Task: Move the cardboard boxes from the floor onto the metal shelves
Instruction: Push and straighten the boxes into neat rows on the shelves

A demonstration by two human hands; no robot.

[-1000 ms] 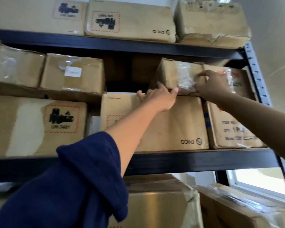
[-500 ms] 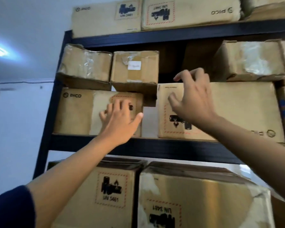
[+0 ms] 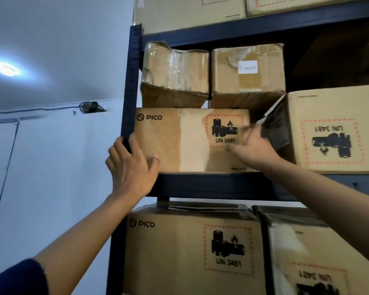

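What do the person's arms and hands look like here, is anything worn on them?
Both forearms are bare. The left arm shows the edge of a dark navy sleeve pushed up near the elbow. The right arm shows no sleeve in the frame. The left hand and right hand wear no gloves; the right hand is blurred, so rings cannot be ruled out.

A brown rectangular cardboard box printed "PICO" and "UN 3481" point(image 3: 190, 139) sits upright at the left end of a dark metal shelf point(image 3: 211, 185). Two smaller taped brown boxes point(image 3: 175, 73) rest side by side on top.
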